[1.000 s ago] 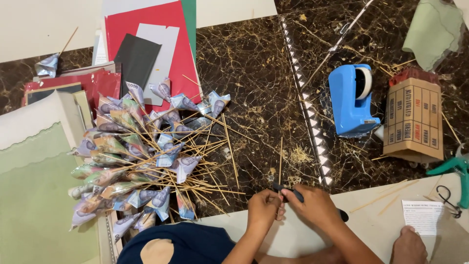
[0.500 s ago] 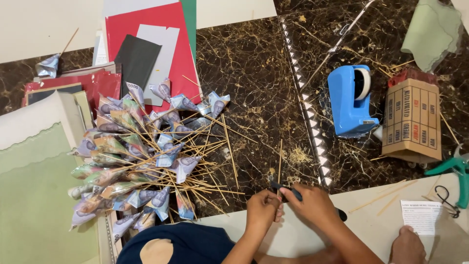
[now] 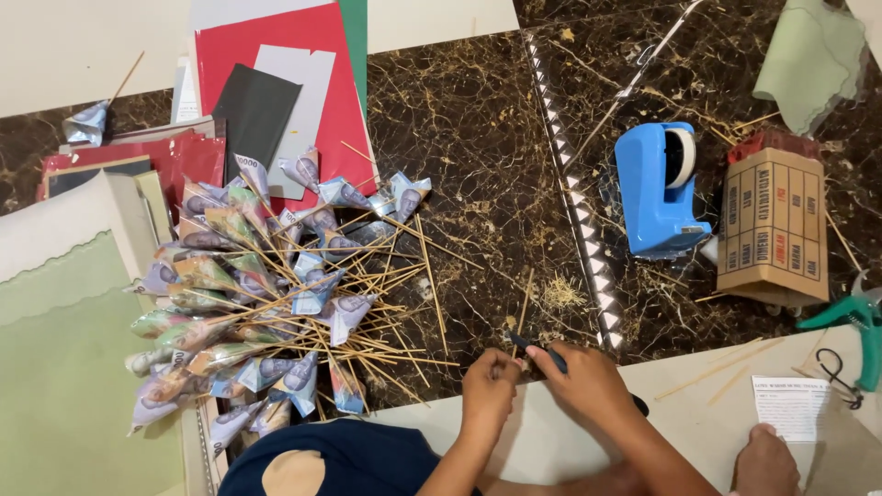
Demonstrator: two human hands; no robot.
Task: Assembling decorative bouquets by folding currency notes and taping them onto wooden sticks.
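Two hands work a thin stick and a dark tool at the near edge of the dark marble floor.

The stick (image 3: 522, 308) stands up from the left hand (image 3: 489, 390), whose fingers are pinched around its lower end; the right hand (image 3: 588, 381) has its fingers closed on a small dark tool (image 3: 533, 347), its tip just beside the stick. What kind of tool it is cannot be told. Both hands sit where the marble meets a pale sheet (image 3: 698, 404). Left of them lies a pile of folded banknote cones on sticks (image 3: 266, 294), near; bare marble lies above the hands. Farther right are a blue tape dispenser (image 3: 657, 188) and a cardboard box (image 3: 774, 225), well apart. Green scissors (image 3: 854, 326) are cut off at the right edge.
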